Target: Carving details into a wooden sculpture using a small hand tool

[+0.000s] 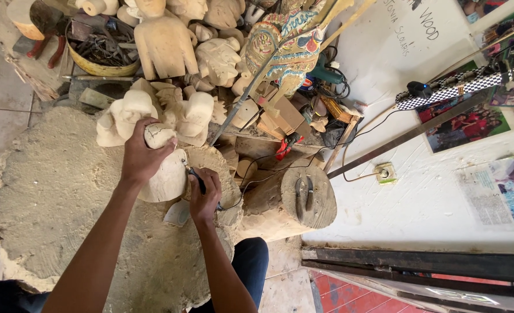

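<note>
My left hand (143, 155) grips the rounded top of a pale, unfinished wooden figure (165, 174) that stands on a big rough wooden block (54, 191). My right hand (205, 196) is closed on a small dark-handled carving tool (196, 178), whose tip touches the figure's right side. A thin black cord trails from near that hand toward the right. A flat pale chip (177, 213) lies just below the figure.
Several unfinished carved figures (170, 110) crowd behind the block, beside a painted flat puppet (286, 49) and a bowl of metal tools (97, 49). A round log stump (303, 200) holding dark tools stands to the right. A white wall with pictures and a socket (385, 172) lies beyond.
</note>
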